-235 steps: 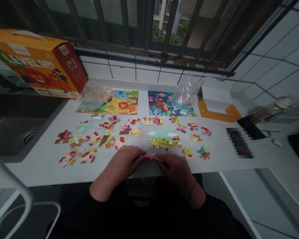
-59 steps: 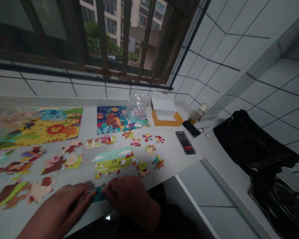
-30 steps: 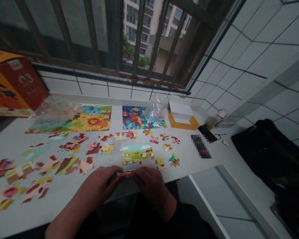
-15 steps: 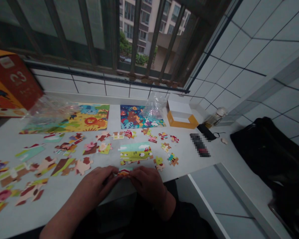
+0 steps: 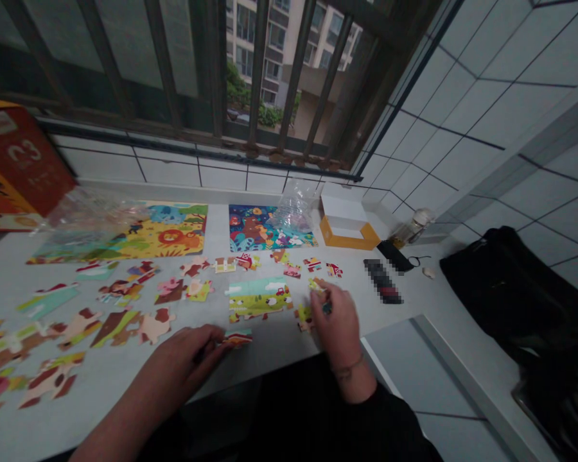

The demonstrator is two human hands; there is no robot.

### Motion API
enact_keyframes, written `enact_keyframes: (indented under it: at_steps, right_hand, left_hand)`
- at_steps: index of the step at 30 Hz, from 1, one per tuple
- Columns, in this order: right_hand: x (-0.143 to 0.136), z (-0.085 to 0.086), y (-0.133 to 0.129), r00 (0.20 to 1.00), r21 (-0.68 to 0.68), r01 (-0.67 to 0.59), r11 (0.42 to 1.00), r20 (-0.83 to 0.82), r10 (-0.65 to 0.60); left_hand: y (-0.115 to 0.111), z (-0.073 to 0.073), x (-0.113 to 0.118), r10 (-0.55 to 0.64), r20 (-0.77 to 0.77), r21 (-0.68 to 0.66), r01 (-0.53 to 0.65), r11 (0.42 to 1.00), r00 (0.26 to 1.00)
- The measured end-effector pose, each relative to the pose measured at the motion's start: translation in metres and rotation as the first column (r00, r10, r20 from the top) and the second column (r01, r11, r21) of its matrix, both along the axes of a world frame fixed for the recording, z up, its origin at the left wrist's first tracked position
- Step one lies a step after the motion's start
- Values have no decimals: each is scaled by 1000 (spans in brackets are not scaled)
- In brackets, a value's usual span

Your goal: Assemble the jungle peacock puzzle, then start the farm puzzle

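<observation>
Near the counter's front edge my left hand [image 5: 200, 346] pinches a puzzle piece [image 5: 239, 338] with red, white and teal print between thumb and fingertips. Just beyond it lies a joined green puzzle section [image 5: 260, 298] with sheep and a red vehicle. My right hand [image 5: 337, 324] is to the right of that section, fingers bent and closed at the edge of a yellow-green puzzle piece [image 5: 316, 283]. Its fingers partly cover a teal piece beneath them. Another green piece [image 5: 304, 317] lies just left of this hand.
Several loose pieces [image 5: 155, 325] spread over the left counter. Two picture sheets, one yellow [image 5: 178, 234] and one dark blue [image 5: 250, 228], lie behind under plastic bags [image 5: 296, 208]. Further right are a yellow-white box [image 5: 349, 237], a bottle [image 5: 417, 224] and a black bag [image 5: 486, 282].
My right hand has let go of the red-and-white puzzle piece and moved right and forward to the yellow-green piece. My left hand still holds the first piece. The view has shifted slightly.
</observation>
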State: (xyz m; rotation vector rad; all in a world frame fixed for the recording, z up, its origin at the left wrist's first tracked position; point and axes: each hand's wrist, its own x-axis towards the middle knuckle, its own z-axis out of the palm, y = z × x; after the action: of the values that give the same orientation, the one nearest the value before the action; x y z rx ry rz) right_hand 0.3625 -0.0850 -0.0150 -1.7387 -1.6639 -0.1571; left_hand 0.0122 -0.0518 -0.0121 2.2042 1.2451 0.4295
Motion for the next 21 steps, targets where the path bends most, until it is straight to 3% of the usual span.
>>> enact_keyframes:
  at_steps: [1, 2, 4, 5, 8, 11, 15, 17, 21]
  right_hand:
    - [28, 6, 6, 980, -50, 193, 980, 63, -190]
    - [56, 13, 13, 926, -125, 366, 922, 146, -347]
    - [108, 22, 25, 774, -300, 632, 714, 283, -566]
    - [130, 26, 30, 721, -399, 691, 602, 331, -608]
    - [175, 30, 40, 724, -522, 676, 519, 341, -599]
    - [194, 31, 43, 765, -583, 626, 518, 328, -555]
    - [195, 33, 38, 781, -568, 614, 549, 332, -530]
    - [185, 33, 31, 787, -497, 616, 612, 345, -511]
    - [145, 33, 7, 841, -205, 513, 833, 314, -441]
  left_hand:
    - [0, -1, 0, -6, 0, 1, 6, 1000, 1000]
    - [1, -3, -1, -9, -1, 5, 9, 1000, 1000]
    - [2, -8, -2, -15, -10, 8, 15, 1000, 1000]
    - [2, -9, -3, -16, -15, 8, 16, 1000, 1000]
    - [3, -12, -3, -14, -23, 4, 14, 1000, 1000]
    - [3, -9, -1, -13, -28, -1, 13, 1000, 1000]
    - [3, -3, 1, -10, -32, -16, 9, 1000, 999]
    - [2, 0, 2, -6, -26, -26, 5, 1000, 1000]
    - [2, 2, 2, 5, -20, -31, -5, 1000, 1000]
